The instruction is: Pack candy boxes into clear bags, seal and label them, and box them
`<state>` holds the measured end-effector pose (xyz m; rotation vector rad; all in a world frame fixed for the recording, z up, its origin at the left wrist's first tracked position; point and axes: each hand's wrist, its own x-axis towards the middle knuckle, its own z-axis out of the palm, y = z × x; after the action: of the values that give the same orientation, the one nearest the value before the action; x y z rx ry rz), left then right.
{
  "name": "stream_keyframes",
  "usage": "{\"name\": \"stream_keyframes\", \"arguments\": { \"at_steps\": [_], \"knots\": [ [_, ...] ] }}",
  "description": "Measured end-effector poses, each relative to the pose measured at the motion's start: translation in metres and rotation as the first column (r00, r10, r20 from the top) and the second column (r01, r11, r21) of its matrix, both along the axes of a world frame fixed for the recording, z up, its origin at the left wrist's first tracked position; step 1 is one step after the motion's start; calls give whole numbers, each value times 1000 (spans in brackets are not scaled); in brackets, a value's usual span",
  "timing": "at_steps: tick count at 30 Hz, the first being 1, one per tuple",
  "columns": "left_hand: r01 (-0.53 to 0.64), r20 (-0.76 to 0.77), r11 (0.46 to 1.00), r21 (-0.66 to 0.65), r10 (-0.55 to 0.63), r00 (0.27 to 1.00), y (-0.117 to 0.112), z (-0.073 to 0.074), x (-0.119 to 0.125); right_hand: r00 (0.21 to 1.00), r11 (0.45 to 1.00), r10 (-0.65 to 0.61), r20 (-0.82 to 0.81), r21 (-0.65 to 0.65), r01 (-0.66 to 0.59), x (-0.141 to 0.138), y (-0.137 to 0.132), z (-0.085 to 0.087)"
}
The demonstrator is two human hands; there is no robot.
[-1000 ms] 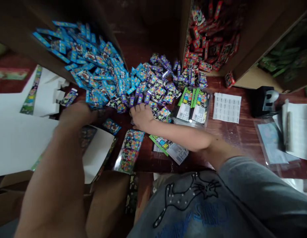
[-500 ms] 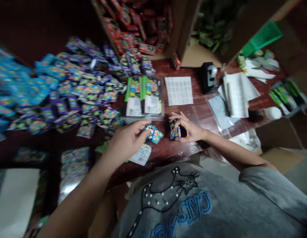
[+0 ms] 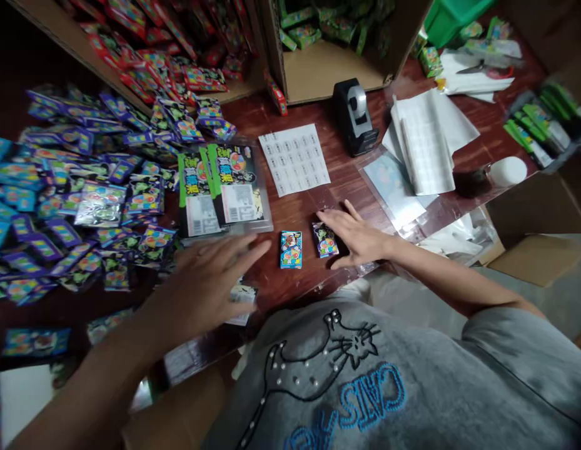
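Note:
Two small candy packets lie side by side on the dark red table: a blue packet (image 3: 290, 249) and a purple-and-black packet (image 3: 326, 240). My right hand (image 3: 358, 234) rests flat beside the purple-and-black packet, fingers spread, its fingertips touching the packet's far edge. My left hand (image 3: 210, 281) hovers open to the left of the blue packet, fingers stretched out and holding nothing. Just beyond my left hand lies a clear plastic sleeve (image 3: 222, 187) with two green-edged printed cards.
A large heap of blue and purple packets (image 3: 74, 187) covers the left. Cardboard boxes at the back hold red packets (image 3: 163, 56) and green packets (image 3: 328, 25). A sticker sheet (image 3: 294, 158), black tape dispenser (image 3: 353, 115), paper sheets (image 3: 426, 140) and plastic bags (image 3: 454, 231) lie right.
Both hands carried one packet each from the heap to the table's near edge, set them down and let go. My view swung to the right.

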<state>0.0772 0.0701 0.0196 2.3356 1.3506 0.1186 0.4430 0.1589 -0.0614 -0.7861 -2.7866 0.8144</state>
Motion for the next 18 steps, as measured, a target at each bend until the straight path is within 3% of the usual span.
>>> {"name": "stream_keyframes", "arguments": {
  "at_steps": [3,5,8,11,14,18],
  "knots": [
    [58,-140,998,35,-52,989,-45,-6,-57,1000,994,-9,6,106,9,-28,-16,-3],
    [110,-197,993,45,-99,975,-66,-16,-67,1000,986,-14,10,167,12,-51,-24,-8],
    [68,-246,993,100,-41,968,-83,-30,-49,999,977,34,-23,209,-29,-71,-24,-18],
    [-121,-231,974,190,164,959,-87,-39,-14,989,981,45,-139,194,-18,-67,-14,-23],
    [-279,-109,931,237,311,944,-83,-47,17,970,989,30,-241,151,7,-56,-4,-19],
    [-373,23,908,193,376,926,-72,-59,36,966,987,131,-222,119,-106,-48,0,-15]
  ]
}}
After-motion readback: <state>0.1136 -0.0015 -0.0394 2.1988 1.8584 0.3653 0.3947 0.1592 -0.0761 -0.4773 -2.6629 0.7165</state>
